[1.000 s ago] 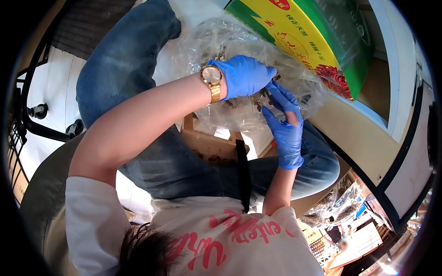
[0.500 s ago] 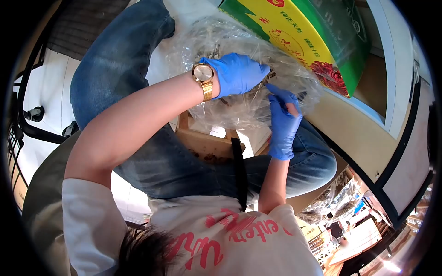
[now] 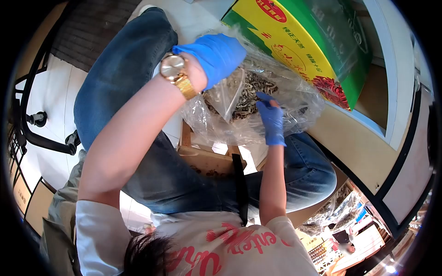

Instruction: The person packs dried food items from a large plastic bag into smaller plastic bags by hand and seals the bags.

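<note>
A large clear plastic bag [image 3: 299, 99] lies spread in front of me, with dark, curled dried pieces [image 3: 252, 92] showing inside. My left hand [image 3: 214, 57], in a blue glove and with a gold watch [image 3: 173, 66] at the wrist, is over the bag's upper left part. Its fingers are curled round the plastic, though their tips are hidden. At the right side of the dried pieces is my blue-gloved right hand [image 3: 271, 120], fingers drawn together; what they hold is too small to make out. Bare skin shows near its fingers.
A green and yellow carton [image 3: 299, 41] stands behind the bag at the right, beside a pale cabinet panel [image 3: 363, 142]. Below the bag is a wooden frame [image 3: 209, 161] between my legs. A black metal chair frame [image 3: 43, 133] is at the left.
My left hand has moved up and left, away from my right hand. The plastic has parted and more dried pieces show. My right hand has shifted slightly left and down.
</note>
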The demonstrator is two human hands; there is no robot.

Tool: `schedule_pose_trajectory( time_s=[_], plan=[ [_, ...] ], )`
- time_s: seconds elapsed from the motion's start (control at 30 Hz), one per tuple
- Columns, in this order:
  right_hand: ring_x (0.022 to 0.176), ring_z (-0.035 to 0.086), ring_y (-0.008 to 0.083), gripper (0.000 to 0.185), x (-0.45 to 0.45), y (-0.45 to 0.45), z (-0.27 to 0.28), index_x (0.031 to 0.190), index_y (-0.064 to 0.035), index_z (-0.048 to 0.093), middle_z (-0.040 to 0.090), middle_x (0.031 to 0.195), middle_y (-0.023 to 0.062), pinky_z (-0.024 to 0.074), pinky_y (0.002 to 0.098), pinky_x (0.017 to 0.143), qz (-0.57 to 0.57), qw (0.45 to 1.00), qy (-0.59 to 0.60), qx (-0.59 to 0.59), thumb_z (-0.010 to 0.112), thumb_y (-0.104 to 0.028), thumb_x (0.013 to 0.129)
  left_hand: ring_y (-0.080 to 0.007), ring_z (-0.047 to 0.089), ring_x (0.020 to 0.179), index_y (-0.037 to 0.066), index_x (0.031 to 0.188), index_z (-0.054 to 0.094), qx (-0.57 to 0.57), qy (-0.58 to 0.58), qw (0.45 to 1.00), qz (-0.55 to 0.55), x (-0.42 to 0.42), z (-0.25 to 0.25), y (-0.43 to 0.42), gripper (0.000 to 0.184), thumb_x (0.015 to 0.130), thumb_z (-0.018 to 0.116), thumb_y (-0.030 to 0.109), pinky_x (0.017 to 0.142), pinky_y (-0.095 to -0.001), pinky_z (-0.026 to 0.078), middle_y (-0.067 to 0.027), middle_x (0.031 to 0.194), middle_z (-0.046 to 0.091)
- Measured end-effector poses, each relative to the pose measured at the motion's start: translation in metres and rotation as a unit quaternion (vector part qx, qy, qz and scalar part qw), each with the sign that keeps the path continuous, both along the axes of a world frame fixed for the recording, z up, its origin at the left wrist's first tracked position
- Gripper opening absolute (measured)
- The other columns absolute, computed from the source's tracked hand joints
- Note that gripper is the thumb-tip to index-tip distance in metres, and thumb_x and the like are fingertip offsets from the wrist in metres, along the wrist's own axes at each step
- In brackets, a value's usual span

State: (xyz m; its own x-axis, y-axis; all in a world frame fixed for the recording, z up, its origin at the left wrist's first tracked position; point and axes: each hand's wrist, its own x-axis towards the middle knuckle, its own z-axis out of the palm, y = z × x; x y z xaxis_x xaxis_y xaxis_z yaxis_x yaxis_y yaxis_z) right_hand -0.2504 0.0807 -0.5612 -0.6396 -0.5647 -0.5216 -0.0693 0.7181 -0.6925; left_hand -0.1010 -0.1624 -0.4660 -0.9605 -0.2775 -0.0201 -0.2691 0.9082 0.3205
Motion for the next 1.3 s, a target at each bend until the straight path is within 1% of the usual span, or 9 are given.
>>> schedule_pose_trajectory(
  time_s=[0.17, 0.23, 0.37, 0.4, 0.6, 0.73, 0.9, 1.07, 1.3],
  plan=[
    [0.111, 0.051, 0.0255, 0.052, 0.017, -0.007, -0.086, 0.116, -0.0076, 0.058, 0.053, 0.119, 0.0147, 0.0406, 0.0343, 0.095, 0.229, 0.964, 0.077, 0.106, 0.073, -0.019, 0.068, -0.0285, 0.064, 0.070, 0.007, 0.080, 0.061, 0.004, -0.079, 0.997, 0.001, 0.015, 0.004, -0.006, 0.010, 0.075, 0.053, 0.010, 0.057, -0.0370, 0.052, -0.0115, 0.077, 0.061],
    [0.120, 0.042, 0.0325, 0.072, 0.028, -0.022, -0.097, 0.127, -0.0097, 0.048, 0.046, 0.128, 0.0178, 0.0311, 0.0415, 0.104, 0.327, 0.914, 0.236, 0.054, 0.077, -0.026, 0.063, -0.0274, 0.063, 0.071, 0.008, 0.080, 0.060, -0.002, -0.060, 0.998, 0.007, 0.020, -0.004, -0.001, 0.009, 0.075, 0.053, 0.010, 0.058, -0.0363, 0.051, -0.0104, 0.078, 0.060],
    [0.128, 0.031, 0.0396, 0.100, 0.015, -0.050, -0.110, 0.137, -0.0064, 0.032, 0.039, 0.134, 0.0215, 0.0207, 0.0480, 0.108, 0.268, 0.936, 0.220, 0.061, 0.083, -0.032, 0.056, -0.0232, 0.060, 0.074, 0.010, 0.083, 0.059, -0.174, -0.083, 0.981, 0.018, 0.026, 0.000, 0.015, 0.011, 0.074, 0.053, 0.010, 0.059, -0.0332, 0.050, -0.0067, 0.081, 0.057],
    [0.128, 0.031, 0.0396, 0.100, 0.016, -0.055, -0.118, 0.137, -0.0064, 0.032, 0.039, 0.134, 0.0215, 0.0207, 0.0480, 0.108, 0.271, 0.936, 0.217, 0.057, 0.083, -0.032, 0.056, -0.0205, 0.058, 0.073, 0.011, 0.084, 0.057, 0.026, -0.057, 0.998, 0.021, 0.022, 0.010, 0.006, 0.012, 0.073, 0.053, 0.010, 0.058, -0.0321, 0.049, -0.0049, 0.079, 0.055],
    [0.126, 0.036, 0.0370, 0.101, 0.016, -0.034, -0.193, 0.138, -0.0111, 0.033, 0.037, 0.135, 0.0239, 0.0349, 0.0450, 0.102, 0.200, 0.957, 0.191, 0.083, 0.084, -0.028, 0.052, -0.0232, 0.060, 0.076, 0.010, 0.086, 0.059, 0.027, -0.148, 0.989, 0.009, 0.019, 0.038, 0.003, 0.014, 0.073, 0.055, 0.010, 0.062, -0.0337, 0.050, -0.0070, 0.081, 0.058],
    [0.112, 0.049, 0.0349, 0.081, -0.013, -0.010, -0.210, 0.129, -0.0155, 0.045, 0.048, 0.122, 0.0195, 0.0434, 0.0383, 0.092, 0.120, 0.989, 0.073, 0.041, 0.080, -0.020, 0.056, -0.0247, 0.062, 0.073, 0.007, 0.083, 0.062, 0.028, -0.143, 0.989, 0.029, 0.014, 0.033, 0.002, 0.012, 0.072, 0.057, 0.009, 0.060, -0.0341, 0.051, -0.0093, 0.079, 0.061],
    [0.095, 0.057, 0.0274, 0.062, -0.009, -0.010, -0.150, 0.117, -0.0138, 0.052, 0.055, 0.106, 0.0131, 0.0459, 0.0359, 0.082, 0.161, 0.966, 0.160, 0.125, 0.074, -0.009, 0.060, -0.0266, 0.065, 0.071, 0.004, 0.078, 0.065, 0.039, -0.136, 0.988, 0.057, 0.009, 0.017, 0.007, 0.011, 0.070, 0.059, 0.008, 0.058, -0.0346, 0.052, -0.0121, 0.076, 0.064],
    [0.083, 0.057, 0.0127, 0.048, 0.014, -0.011, -0.095, 0.116, -0.0045, 0.049, 0.060, 0.096, 0.0064, 0.0470, 0.0248, 0.071, -0.171, 0.972, -0.142, -0.078, 0.064, 0.004, 0.071, -0.0285, 0.067, 0.072, 0.001, 0.079, 0.067, 0.072, -0.093, 0.992, 0.047, 0.005, 0.000, 0.012, 0.013, 0.071, 0.060, 0.008, 0.058, -0.0353, 0.053, -0.0147, 0.076, 0.066],
    [0.088, 0.056, 0.0145, 0.048, 0.041, -0.022, 0.026, 0.117, -0.0024, 0.046, 0.057, 0.103, 0.0067, 0.0478, 0.0276, 0.074, -0.326, 0.921, -0.051, -0.207, 0.062, 0.005, 0.073, -0.0313, 0.064, 0.080, 0.007, 0.093, 0.061, 0.118, -0.098, 0.988, -0.010, -0.011, -0.022, 0.028, 0.018, 0.077, 0.054, 0.008, 0.066, -0.0398, 0.052, -0.0127, 0.086, 0.064]
  ],
)
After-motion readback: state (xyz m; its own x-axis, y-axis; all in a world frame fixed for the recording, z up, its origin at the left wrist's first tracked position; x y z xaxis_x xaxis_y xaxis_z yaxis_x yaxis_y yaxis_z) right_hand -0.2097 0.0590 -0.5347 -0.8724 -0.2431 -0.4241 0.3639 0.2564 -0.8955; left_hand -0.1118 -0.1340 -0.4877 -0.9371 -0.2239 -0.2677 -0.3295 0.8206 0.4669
